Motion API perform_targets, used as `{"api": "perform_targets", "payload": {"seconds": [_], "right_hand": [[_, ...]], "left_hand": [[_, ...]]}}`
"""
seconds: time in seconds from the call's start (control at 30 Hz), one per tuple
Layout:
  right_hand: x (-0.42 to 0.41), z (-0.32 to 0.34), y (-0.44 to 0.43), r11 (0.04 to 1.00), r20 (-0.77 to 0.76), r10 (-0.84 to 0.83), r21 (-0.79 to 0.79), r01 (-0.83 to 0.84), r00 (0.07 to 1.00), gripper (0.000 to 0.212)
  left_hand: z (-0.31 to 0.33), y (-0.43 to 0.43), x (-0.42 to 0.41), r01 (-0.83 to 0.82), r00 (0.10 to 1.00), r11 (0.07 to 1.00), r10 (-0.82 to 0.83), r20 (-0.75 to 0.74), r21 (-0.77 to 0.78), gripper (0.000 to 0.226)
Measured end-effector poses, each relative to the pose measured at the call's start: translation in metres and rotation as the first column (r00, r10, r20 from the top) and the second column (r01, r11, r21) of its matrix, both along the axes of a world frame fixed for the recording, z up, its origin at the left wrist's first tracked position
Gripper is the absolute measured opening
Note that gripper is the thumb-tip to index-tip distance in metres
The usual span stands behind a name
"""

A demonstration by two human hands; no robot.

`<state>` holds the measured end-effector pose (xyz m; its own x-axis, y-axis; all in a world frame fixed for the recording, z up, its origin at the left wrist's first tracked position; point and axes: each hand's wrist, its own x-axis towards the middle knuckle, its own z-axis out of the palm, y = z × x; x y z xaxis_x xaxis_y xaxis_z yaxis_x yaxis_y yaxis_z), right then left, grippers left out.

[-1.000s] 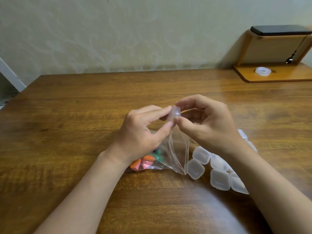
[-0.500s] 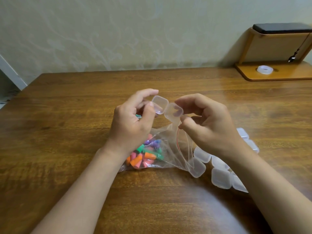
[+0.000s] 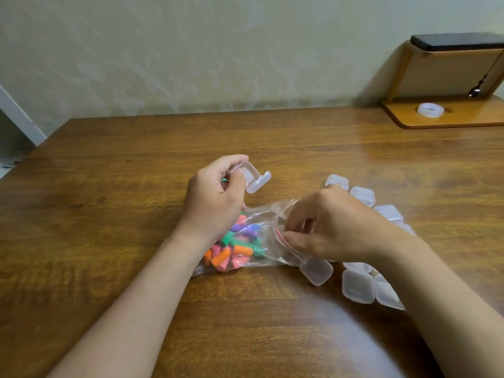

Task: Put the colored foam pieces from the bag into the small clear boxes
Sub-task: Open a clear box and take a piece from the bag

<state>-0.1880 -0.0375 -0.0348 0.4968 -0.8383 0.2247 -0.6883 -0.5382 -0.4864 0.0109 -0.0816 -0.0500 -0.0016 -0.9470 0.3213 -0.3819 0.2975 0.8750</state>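
My left hand (image 3: pixel 215 197) grips a small clear box (image 3: pixel 252 177) with its hinged lid flipped open, held above the table; a bit of green shows in the palm. A clear zip bag (image 3: pixel 261 236) lies on the wooden table (image 3: pixel 109 186), holding several colored foam pieces (image 3: pixel 234 249) in orange, pink, green and purple. My right hand (image 3: pixel 330 227) is at the bag's red-lined mouth, fingers curled on its edge. Several shut clear boxes (image 3: pixel 357 286) lie to the right, partly hidden by my right arm.
A wooden stand (image 3: pixel 447 115) sits at the table's back right corner with a tape roll (image 3: pixel 430 109) on it and a dark flat device (image 3: pixel 458 40) on top. A pale wall runs behind the table.
My right hand let go of the small box and dropped to the bag's mouth. The left hand keeps the opened box alone, moved slightly left and up.
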Motion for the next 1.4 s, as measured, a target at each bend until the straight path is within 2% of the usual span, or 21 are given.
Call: {"api": "perform_targets", "payload": {"seconds": [0.07, 0.13, 0.27, 0.43, 0.53, 0.67, 0.8, 1.07, 1.27, 1.4], "right_hand": [[0.002, 0.0, 0.0, 0.999, -0.03, 0.026, -0.032, -0.027, 0.999, 0.04], [0.002, 0.002, 0.0, 0.998, -0.021, 0.022, -0.064, -0.024, 1.0, 0.043], [0.002, 0.002, 0.0, 0.996, -0.05, 0.011, -0.089, -0.015, 0.999, 0.017], [0.007, -0.005, -0.004, 0.99, -0.051, -0.049, -0.136, 0.041, 0.998, 0.02], [0.013, -0.007, -0.003, 0.982, 0.002, -0.045, -0.186, 0.044, 0.999, 0.004], [0.019, -0.01, -0.007, 0.969, -0.001, -0.003, -0.245, 0.003, 1.0, 0.032], [0.025, -0.011, -0.007, 0.971, 0.006, 0.037, -0.237, -0.034, 0.999, 0.021], [0.029, -0.014, -0.006, 0.975, 0.004, 0.024, -0.221, -0.023, 1.0, 0.034], [0.025, -0.018, -0.009, 0.978, 0.025, 0.015, -0.209, -0.01, 1.0, 0.034], [0.016, -0.013, -0.01, 0.982, 0.019, 0.012, -0.191, -0.008, 1.0, 0.024]], "left_hand": [[-0.001, -0.001, -0.001, -0.012, 1.0, 1.0, 0.012, 0.0, 0.014, 0.03], [-0.001, -0.002, 0.0, -0.028, 1.0, 0.999, 0.028, -0.006, 0.03, 0.03], [-0.005, -0.003, 0.001, -0.037, 0.998, 0.999, 0.037, 0.056, 0.016, 0.033], [-0.005, -0.004, 0.002, -0.047, 0.996, 0.999, 0.046, 0.071, 0.016, 0.033], [-0.003, -0.002, 0.001, -0.038, 0.997, 0.999, 0.037, 0.07, 0.022, 0.032], [-0.001, 0.0, 0.0, -0.033, 0.998, 0.999, 0.031, 0.05, 0.036, 0.033], [0.0, 0.0, 0.0, -0.03, 0.998, 0.999, 0.028, 0.058, 0.032, 0.033], [-0.002, 0.0, 0.001, -0.016, 0.996, 0.999, 0.013, 0.087, 0.031, 0.035], [-0.003, 0.0, 0.002, -0.026, 0.994, 1.0, 0.024, 0.107, 0.015, 0.035], [-0.003, -0.001, 0.002, -0.036, 0.994, 0.999, 0.036, 0.102, 0.003, 0.036]]}}
